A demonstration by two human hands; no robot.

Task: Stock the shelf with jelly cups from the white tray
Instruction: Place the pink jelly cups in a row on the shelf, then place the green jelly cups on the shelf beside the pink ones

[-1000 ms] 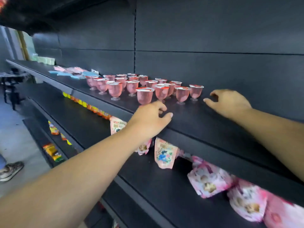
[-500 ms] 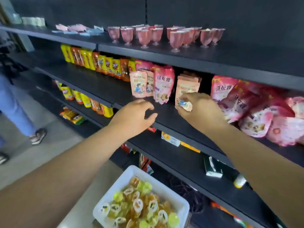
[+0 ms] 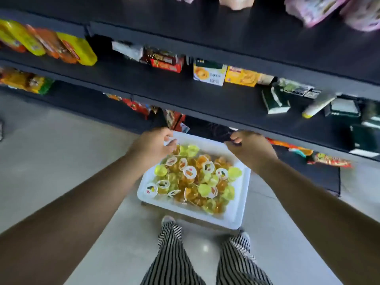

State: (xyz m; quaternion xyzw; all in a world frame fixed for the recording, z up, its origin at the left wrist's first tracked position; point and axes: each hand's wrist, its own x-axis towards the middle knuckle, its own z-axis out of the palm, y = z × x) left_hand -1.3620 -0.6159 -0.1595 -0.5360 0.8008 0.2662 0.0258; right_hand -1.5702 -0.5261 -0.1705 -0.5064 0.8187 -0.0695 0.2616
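A white tray point(image 3: 238, 210) stands on the floor in front of my feet, heaped with several yellow, green and orange jelly cups point(image 3: 193, 179). My left hand point(image 3: 153, 146) hovers over the tray's far left corner with fingers loosely curled, holding nothing. My right hand point(image 3: 249, 148) hovers over the tray's far right corner, fingers also loosely curled and empty. The black shelf point(image 3: 205, 99) rises just beyond the tray. The top shelf with pink cups is out of view.
The shelves hold yellow and orange snack bags point(image 3: 61, 46) at left, red and yellow boxes point(image 3: 209, 74) in the middle, dark green boxes point(image 3: 275, 99) at right. Pink pouches point(image 3: 320, 9) sit above. My striped trouser legs point(image 3: 172, 254) stand right behind the tray on a pale floor.
My view has swung down from the top shelf to the floor. Both hands have dropped from the shelf level to just above the far end of the tray.
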